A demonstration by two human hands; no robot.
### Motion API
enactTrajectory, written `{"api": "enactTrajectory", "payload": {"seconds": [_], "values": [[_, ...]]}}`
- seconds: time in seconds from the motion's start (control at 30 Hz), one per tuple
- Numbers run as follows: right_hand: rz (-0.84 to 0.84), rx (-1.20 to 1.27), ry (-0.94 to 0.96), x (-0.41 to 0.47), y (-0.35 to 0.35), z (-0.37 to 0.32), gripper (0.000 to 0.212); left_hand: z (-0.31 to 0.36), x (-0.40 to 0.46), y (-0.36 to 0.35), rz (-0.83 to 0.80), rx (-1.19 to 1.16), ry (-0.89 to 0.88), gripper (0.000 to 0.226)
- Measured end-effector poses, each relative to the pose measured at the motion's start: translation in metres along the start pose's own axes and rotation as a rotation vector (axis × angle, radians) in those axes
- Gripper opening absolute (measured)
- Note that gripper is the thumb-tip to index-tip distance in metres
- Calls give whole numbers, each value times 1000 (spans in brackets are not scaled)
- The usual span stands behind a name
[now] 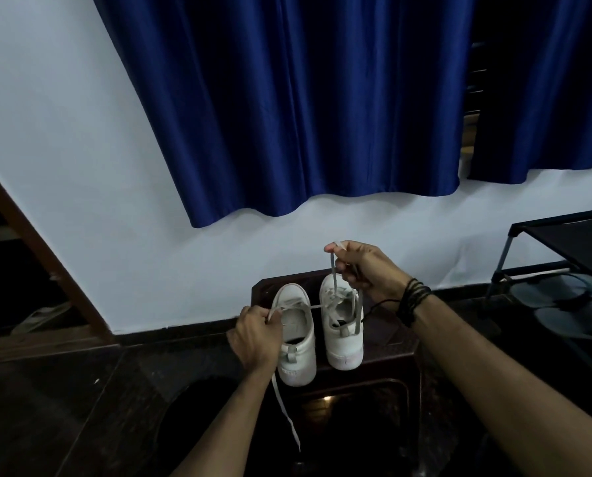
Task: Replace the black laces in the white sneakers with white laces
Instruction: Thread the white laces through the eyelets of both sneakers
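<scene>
With a white lace (322, 305) already threaded in the right sneaker (342, 325), the left hand (255, 333) and right hand (367, 270) each pinch one end, while the left sneaker (296, 342) seems still unlaced.

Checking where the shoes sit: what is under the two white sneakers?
The sneakers stand on a dark wooden stool; its top beneath their soles is covered.

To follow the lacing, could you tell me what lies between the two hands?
In the head view, a taut white lace spans from left hand towards right hand.
</scene>
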State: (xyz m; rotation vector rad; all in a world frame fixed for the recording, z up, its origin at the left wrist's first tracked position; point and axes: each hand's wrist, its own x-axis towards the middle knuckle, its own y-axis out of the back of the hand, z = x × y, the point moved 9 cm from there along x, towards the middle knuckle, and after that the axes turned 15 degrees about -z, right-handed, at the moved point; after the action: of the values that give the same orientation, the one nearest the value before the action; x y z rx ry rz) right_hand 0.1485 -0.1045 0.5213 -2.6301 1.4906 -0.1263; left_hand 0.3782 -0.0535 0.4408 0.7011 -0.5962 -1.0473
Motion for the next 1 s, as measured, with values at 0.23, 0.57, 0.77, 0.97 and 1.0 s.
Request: {"api": "enactTrajectory", "payload": {"seconds": [0.23,0.57,0.77,0.97,1.0], "values": [[35,4,20,-6,10,-6,22,31,-13,4,119,29,-211,14],[87,28,63,-17,23,-3,26,39,-6,-25,-258,63,3,23],[80,172,52,-19,22,10,19,17,4,-38,-492,-331,276,10],[157,75,-75,-7,19,34,23,16,1,-40,-537,-603,314,10],[162,26,-78,-6,19,37,18,15,1,-40,-529,-631,313,13]]}}
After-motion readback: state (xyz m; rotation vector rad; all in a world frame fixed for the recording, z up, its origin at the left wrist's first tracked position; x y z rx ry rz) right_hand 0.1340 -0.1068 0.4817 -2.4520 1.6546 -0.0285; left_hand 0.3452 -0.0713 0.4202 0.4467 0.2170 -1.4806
